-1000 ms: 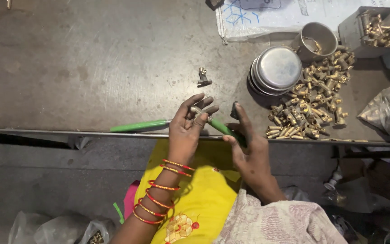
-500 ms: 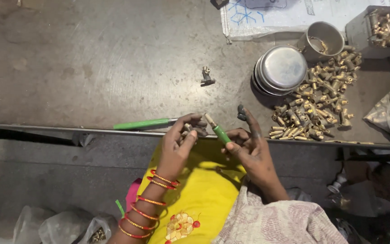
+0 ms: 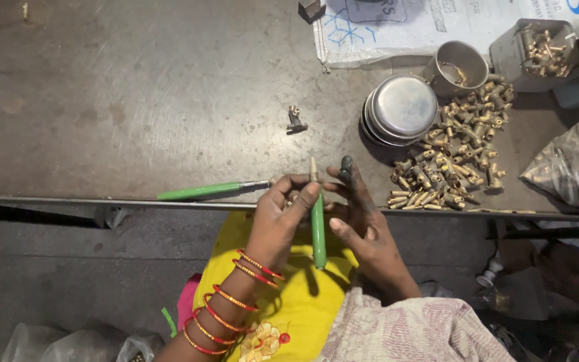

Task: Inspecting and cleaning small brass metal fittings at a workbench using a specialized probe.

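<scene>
Closest, we see the left hand [image 3: 277, 218] clamped on a green-handled screwdriver [image 3: 317, 228], blade up, at the worktop [image 3: 135, 100] edge. Our right hand [image 3: 360, 224] is just beside it, fingers curled; we cannot tell if it grips anything. Risk, we judge: the tool slips and drops into the lap. Further off, a second green screwdriver [image 3: 202, 191], a brass fittings pile [image 3: 450, 161], stacked steel bowls [image 3: 402, 107].

Small workshop: worn metal bench [image 3: 135, 100], heap of brass fittings [image 3: 447, 164], steel bowls [image 3: 400, 110].
</scene>
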